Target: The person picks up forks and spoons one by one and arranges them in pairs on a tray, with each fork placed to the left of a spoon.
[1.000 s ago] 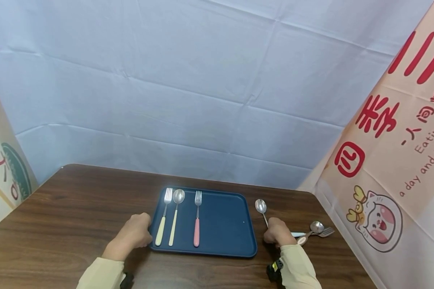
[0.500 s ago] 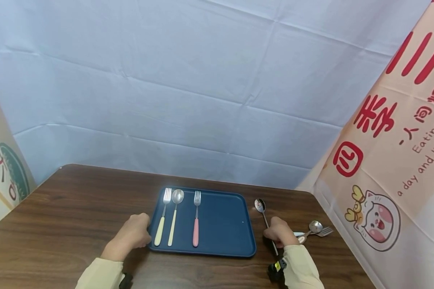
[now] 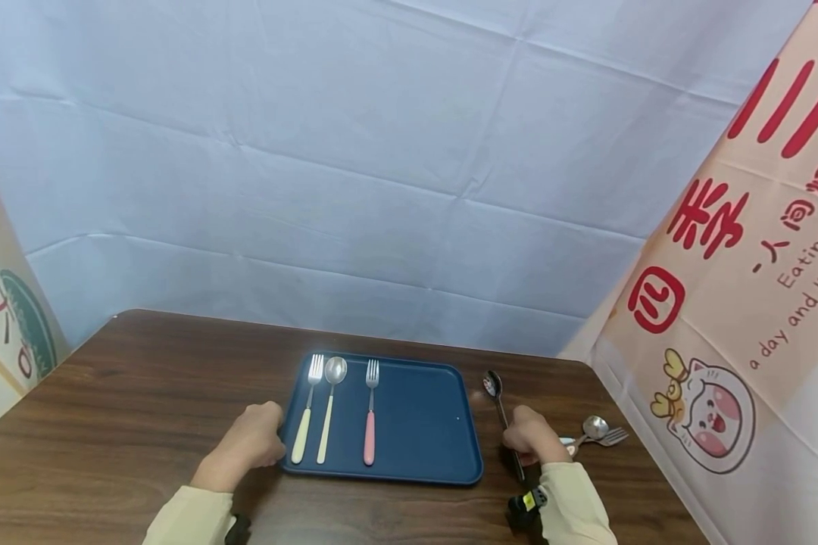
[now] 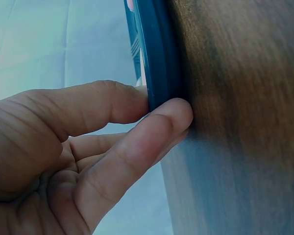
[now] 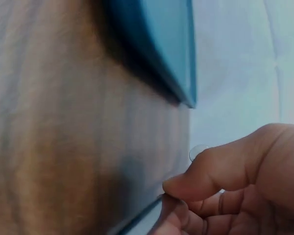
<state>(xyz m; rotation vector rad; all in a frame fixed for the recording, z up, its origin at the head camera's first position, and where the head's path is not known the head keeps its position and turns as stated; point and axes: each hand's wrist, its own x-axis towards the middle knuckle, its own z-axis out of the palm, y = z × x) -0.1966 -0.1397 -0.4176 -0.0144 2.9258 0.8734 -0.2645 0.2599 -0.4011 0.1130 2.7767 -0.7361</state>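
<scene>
My left hand (image 3: 248, 439) pinches the near left corner of the blue tray (image 3: 423, 424); in the left wrist view the thumb lies on the tray rim (image 4: 161, 54) and the fingers are under it. Right of the tray, my right hand (image 3: 533, 437) pinches the handle of a spoon (image 3: 492, 383), whose bowl points away from me. The handle (image 5: 146, 219) shows between thumb and fingers in the right wrist view. On the tray lie a cream-handled fork (image 3: 302, 435), a cream-handled spoon (image 3: 324, 431) and a pink-handled fork (image 3: 369, 439).
Beyond my right hand, another spoon (image 3: 594, 428) and a fork (image 3: 613, 437) lie crossed on the wooden table (image 3: 143, 393), their handles partly hidden. A pale cloth (image 3: 313, 189) hangs behind the table, and a printed banner (image 3: 743, 303) hangs at the right.
My right hand has shifted slightly right with the spoon. The spoon has turned, and its handle end now shows below the hand. My left hand and the tray stay in place.
</scene>
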